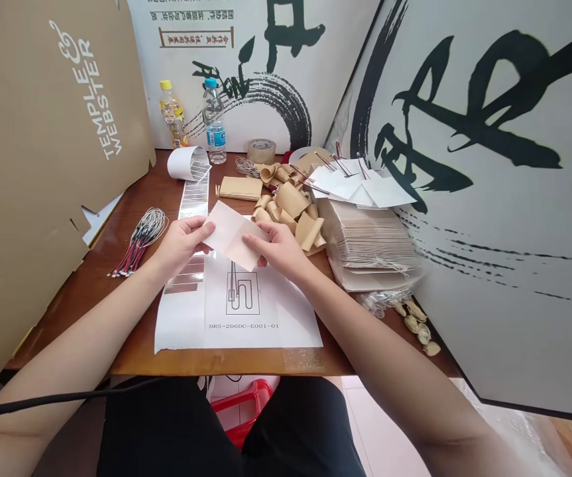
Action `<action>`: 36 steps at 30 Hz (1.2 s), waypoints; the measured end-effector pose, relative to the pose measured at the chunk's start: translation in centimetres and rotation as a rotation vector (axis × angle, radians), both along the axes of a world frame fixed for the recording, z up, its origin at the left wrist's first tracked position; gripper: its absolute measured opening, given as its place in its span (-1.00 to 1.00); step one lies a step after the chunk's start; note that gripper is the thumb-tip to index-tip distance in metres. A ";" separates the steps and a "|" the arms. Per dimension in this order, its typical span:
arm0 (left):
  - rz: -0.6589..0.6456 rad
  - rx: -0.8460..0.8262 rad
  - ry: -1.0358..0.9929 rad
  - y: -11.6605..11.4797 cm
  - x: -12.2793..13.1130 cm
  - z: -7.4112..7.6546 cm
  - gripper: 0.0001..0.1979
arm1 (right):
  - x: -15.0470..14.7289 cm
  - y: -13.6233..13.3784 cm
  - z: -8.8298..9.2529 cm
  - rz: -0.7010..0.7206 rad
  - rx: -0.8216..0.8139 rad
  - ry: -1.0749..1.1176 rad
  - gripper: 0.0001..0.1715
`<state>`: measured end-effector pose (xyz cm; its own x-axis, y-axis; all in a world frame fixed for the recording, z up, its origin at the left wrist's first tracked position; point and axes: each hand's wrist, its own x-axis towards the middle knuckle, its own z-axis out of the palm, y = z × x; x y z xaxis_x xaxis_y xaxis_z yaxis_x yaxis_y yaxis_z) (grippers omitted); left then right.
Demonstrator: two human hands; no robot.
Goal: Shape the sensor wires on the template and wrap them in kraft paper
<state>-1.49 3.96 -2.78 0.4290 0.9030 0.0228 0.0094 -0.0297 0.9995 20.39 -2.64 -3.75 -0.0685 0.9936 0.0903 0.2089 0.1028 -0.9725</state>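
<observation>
A pale, off-white square sheet (226, 228) with a crease or seam across it is held up between both hands over the table. My left hand (186, 242) pinches its left edge, thumb on top. My right hand (280, 246) grips its right side, also thumb on top. Below lies a white paper with a line drawing (260, 331), printed "DRS-206DC-E001-01". A strip of silvery labels (193, 202) runs from a curled roll (180, 163) down beneath my left hand.
Left lies a bundle of thin wires (141, 238). Curled brown paper scraps (290, 199), a brown paper stack (240, 188), a tape roll (261, 151) and two bottles (215, 122) stand behind. On the right, white sheets with wires (365, 185) top a thick stack (375, 238); nearby are peanut shells (423, 333).
</observation>
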 end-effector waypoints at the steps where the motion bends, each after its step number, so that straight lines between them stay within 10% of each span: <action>1: -0.021 -0.012 -0.008 -0.1 0.0 0.0 -0.51 | 0.0 0.0 -0.1 -0.005 -0.012 0.024 -0.65; 9: -0.150 -0.007 0.056 -1.8 0.0 0.3 -0.50 | -0.3 0.0 0.4 -0.021 -0.002 0.135 -0.55; 15: 0.153 0.470 0.296 -3.1 0.6 0.8 -0.68 | -0.4 0.2 0.4 -0.328 -0.024 0.085 -0.44; 25: -0.060 1.165 0.517 -3.3 1.1 -0.7 -0.76 | 0.2 -0.4 2.1 0.237 -0.336 0.466 -0.24; 32: -0.333 1.084 0.556 -3.5 0.7 0.1 -0.17 | 2.4 -0.1 1.3 0.262 -0.337 0.190 -0.76; 36: -0.029 0.912 0.464 -4.0 1.1 0.7 -0.45 | 2.7 -0.3 1.9 0.309 -0.349 -0.027 -0.85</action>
